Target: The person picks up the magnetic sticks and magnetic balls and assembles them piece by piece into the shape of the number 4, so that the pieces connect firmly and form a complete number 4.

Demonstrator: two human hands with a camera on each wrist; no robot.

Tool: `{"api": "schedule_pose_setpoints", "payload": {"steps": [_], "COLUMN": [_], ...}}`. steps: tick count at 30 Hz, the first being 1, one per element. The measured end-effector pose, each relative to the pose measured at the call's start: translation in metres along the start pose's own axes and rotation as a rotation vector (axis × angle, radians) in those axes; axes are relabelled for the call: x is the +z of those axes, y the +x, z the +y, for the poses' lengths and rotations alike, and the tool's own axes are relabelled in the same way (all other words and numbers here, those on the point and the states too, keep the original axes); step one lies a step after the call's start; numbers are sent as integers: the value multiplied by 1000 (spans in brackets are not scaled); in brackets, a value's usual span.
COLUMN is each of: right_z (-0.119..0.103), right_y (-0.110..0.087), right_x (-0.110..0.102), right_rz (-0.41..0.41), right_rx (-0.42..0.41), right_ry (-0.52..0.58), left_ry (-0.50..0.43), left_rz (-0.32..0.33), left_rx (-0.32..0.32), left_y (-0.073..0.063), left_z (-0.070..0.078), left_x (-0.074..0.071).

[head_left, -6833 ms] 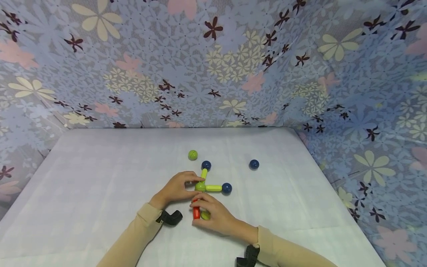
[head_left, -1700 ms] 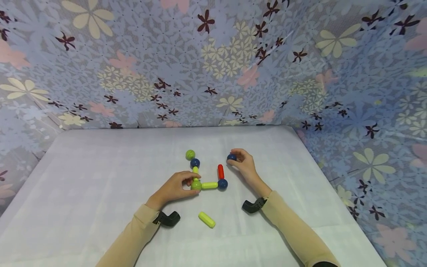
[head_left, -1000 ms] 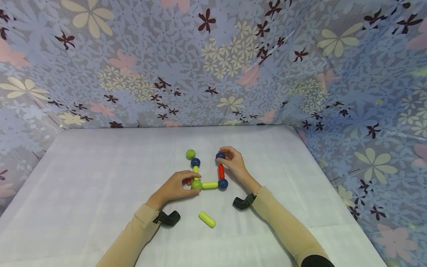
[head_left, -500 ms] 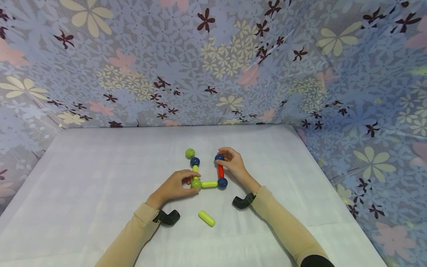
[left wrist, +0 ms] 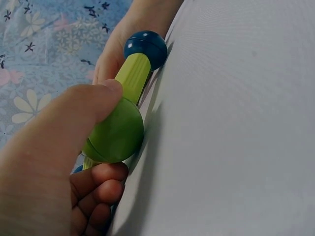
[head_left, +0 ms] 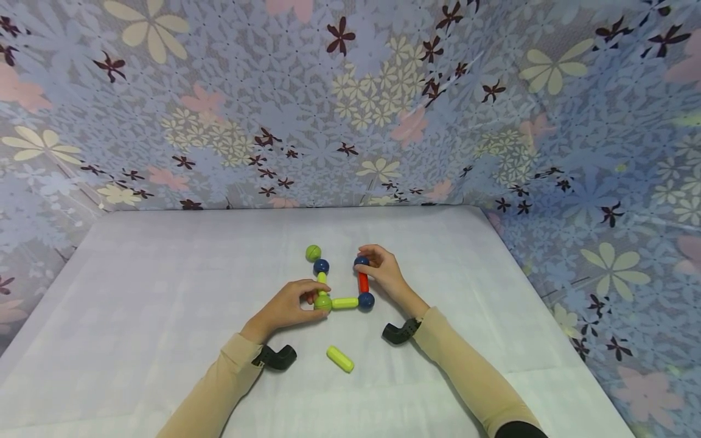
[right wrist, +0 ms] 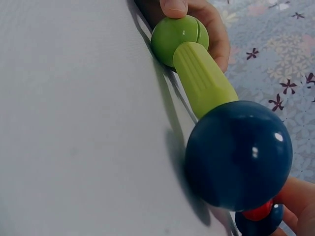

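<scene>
The left hand (head_left: 290,303) pinches the corner green ball (head_left: 323,303) on the table (head_left: 208,261), while the right hand (head_left: 386,272) grips the blue ball (head_left: 361,261) at the red stick (head_left: 364,283), where sideways pressure could part them.

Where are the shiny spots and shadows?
Right wrist view: white glints on the near blue ball, its soft shadow on the cloth; left wrist view: a soft shadow beside the green ball; head view: only faint shadows, no strong glare.

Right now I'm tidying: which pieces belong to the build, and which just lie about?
Build: green ball in left hand; two lime rods; three blue balls; red rod.
Lying about, apparently: nearest lime rod; far green ball, perhaps touching a blue one.
</scene>
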State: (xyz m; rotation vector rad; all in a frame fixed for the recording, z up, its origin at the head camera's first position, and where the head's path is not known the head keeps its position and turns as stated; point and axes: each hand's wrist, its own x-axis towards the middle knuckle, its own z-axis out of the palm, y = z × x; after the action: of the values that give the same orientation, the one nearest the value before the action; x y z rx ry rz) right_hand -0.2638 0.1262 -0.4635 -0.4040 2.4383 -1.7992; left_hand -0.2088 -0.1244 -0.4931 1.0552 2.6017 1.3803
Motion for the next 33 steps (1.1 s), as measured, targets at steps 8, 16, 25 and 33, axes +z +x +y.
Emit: {"api": "schedule_pose_setpoints", "payload": {"steps": [8, 16, 25, 33], "right_z": [-3, 7, 3, -35], "right_y": [-3, -1, -11, -50], "right_x": [-2, -9, -5, 4], "right_rz": [23, 157, 176, 174], "right_rx": [-5, -21, -83, -197], "right_ry": [-27, 5, -12, -3], "left_ry": [10, 6, -1, 13], "left_rz": [5, -2, 9, 2], "left_rx": [6, 21, 12, -4], "left_y": [2, 2, 2, 0], "left_z": [1, 0, 3, 0], "left_x": [1, 3, 0, 1]}}
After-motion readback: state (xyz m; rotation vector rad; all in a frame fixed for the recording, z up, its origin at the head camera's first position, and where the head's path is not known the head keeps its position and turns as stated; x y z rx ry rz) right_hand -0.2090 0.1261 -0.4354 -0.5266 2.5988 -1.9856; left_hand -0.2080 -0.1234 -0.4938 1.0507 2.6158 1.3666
